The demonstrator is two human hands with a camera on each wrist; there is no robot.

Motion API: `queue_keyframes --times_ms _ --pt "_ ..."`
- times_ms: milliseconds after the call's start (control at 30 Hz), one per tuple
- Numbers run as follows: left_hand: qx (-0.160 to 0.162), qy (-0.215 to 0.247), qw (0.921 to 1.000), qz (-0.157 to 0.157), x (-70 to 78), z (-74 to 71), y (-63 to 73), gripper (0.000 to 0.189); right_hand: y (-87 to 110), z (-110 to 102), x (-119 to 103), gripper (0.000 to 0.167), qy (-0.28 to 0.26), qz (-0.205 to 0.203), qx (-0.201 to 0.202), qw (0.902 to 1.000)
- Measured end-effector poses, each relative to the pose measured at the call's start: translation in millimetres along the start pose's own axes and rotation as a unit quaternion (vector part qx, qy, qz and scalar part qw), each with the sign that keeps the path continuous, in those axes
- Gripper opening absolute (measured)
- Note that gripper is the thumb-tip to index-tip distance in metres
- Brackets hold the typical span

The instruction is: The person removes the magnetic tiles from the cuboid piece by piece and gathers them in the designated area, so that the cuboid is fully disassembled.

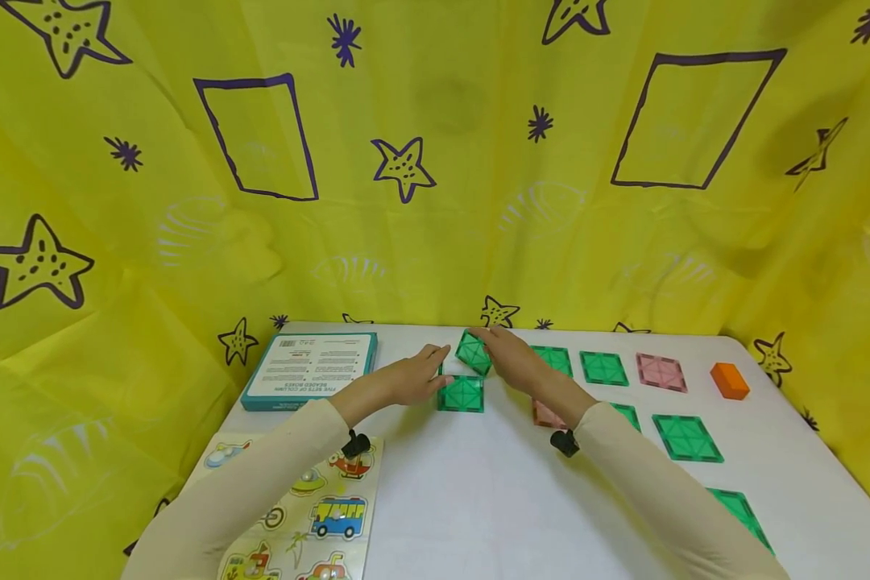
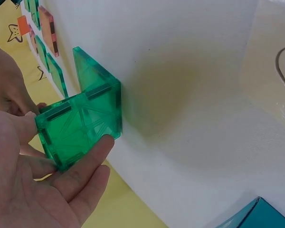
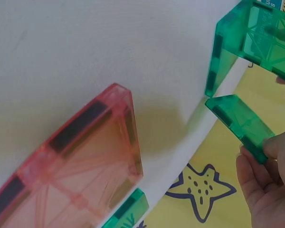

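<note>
Two translucent green square magnetic tiles stand on the table, meeting at a corner. One is the front tile [image 1: 462,395]; the other is the side tile [image 2: 69,133]. My left hand [image 1: 409,379] holds the side tile, thumb at one edge and fingers along its outer face. My right hand [image 1: 518,362] pinches a third green tile [image 3: 242,121] between thumb and fingers. That tile is tilted, with one corner close to the free edge of the front tile in the right wrist view.
To the right lie several green tiles [image 1: 604,368], a pink tile [image 1: 661,372] and an orange block [image 1: 729,380]. A teal-edged box [image 1: 312,366] sits back left. A vehicle puzzle board [image 1: 355,491] lies front left, partly under my left arm. A yellow patterned curtain [image 1: 449,242] hangs behind the table.
</note>
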State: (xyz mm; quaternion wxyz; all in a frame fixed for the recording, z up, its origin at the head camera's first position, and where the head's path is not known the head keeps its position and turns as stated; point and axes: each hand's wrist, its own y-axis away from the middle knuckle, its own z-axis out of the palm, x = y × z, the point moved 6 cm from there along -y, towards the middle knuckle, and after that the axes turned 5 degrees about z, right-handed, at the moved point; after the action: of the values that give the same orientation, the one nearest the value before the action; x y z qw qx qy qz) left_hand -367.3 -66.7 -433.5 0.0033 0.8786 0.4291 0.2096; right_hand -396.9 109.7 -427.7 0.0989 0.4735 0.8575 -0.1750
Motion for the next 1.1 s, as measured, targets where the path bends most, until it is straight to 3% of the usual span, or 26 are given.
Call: queue_keyframes --times_ms 233,433,700,900,1100 --pt "0.003 0.010 1.0000 0.000 1.7 -2.3 2.0 0.071 16.7 -27 10 0.049 -0.049 0.042 0.016 0.9978" --pt "0.012 0.025 0.9996 0.003 2.8 -3.1 5.1 0.069 49.1 -54 27 0.050 -0.075 0.066 0.041 0.9941" --pt "0.006 0.002 0.9999 0.009 2.8 -2.0 5.7 0.071 114.4 -80 43 0.052 -0.069 0.111 0.046 0.9903" --pt "0.003 -0.004 0.9999 0.011 2.0 -2.0 7.9 0.074 168.8 -82 46 0.053 -0.056 0.128 0.047 0.9891" --pt "0.003 -0.006 0.9998 0.018 2.4 -1.7 7.2 0.076 216.9 -80 52 0.052 -0.056 0.182 0.031 0.9812"
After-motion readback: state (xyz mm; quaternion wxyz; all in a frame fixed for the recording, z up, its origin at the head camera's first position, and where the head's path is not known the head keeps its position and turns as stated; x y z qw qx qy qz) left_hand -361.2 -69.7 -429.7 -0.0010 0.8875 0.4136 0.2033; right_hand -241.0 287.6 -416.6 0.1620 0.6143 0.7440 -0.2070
